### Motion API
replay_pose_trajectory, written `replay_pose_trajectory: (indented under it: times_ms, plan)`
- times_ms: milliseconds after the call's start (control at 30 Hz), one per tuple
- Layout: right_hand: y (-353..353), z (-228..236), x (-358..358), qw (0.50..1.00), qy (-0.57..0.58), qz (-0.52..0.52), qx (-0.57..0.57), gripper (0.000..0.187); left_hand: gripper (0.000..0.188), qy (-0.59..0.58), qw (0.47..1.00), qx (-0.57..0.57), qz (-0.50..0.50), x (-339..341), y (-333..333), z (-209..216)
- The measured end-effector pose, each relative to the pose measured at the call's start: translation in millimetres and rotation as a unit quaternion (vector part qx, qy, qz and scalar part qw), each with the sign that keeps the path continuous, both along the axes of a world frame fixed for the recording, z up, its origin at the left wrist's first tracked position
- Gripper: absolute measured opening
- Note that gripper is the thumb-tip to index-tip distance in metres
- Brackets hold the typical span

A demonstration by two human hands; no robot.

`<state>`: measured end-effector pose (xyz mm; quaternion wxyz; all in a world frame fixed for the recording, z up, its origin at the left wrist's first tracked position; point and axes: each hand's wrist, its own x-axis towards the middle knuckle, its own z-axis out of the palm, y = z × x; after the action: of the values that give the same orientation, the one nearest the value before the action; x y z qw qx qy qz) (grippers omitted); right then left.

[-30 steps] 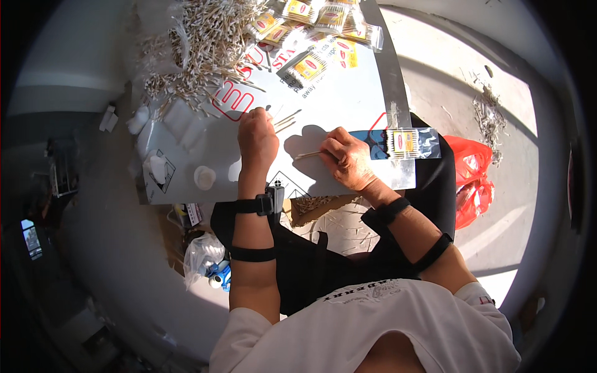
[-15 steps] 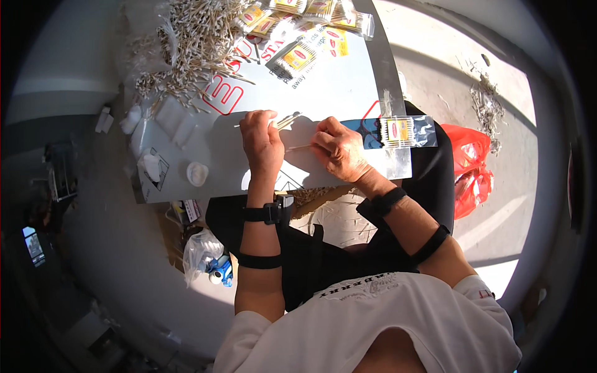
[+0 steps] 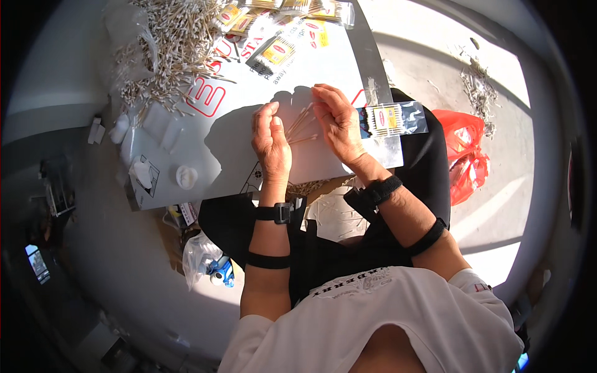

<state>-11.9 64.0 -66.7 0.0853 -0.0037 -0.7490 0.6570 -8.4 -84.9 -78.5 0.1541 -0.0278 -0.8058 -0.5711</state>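
Note:
Several loose cotton swabs lie fanned out on the board between my two hands. My left hand is at their left ends, its fingers loosely curved and the thumb apart; nothing shows in its grasp. On the other side, my right hand is raised with fingers stretched and slightly cupped, close to the swabs' right ends. Just right of that hand, a clear packet of swabs with a yellow label lies at the board's right edge. Whether either palm touches a swab is hidden.
A large heap of loose swabs covers the far left of the board, beside clear plastic. Filled packets lie at the far side. A small white round cup stands near left. Red plastic bags are on the floor at right.
Both hands have opened from their closed grips, and the right has lifted toward the far side. The swabs are now spread out between them. The whole view has shifted slightly.

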Motion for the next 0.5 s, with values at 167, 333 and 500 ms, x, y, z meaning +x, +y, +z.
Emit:
replay_pose_trajectory:
  times_ms: [167,333,500]
  plan:
    - [19.4,5.7,-22.8,0.979,0.040,0.059,0.191,0.025,0.053,0.019,0.969,-0.246,0.020,18.9,-5.6,15.6]
    - [31.9,7.2,-30.7,0.926,0.101,0.141,0.335,0.014,0.078,-0.075,0.880,-0.465,-0.059,45.7,11.0,12.7]
    - [31.3,6.6,-22.0,0.931,0.110,0.164,0.305,0.009,0.076,-0.067,0.880,-0.468,-0.054,45.4,12.4,9.3]
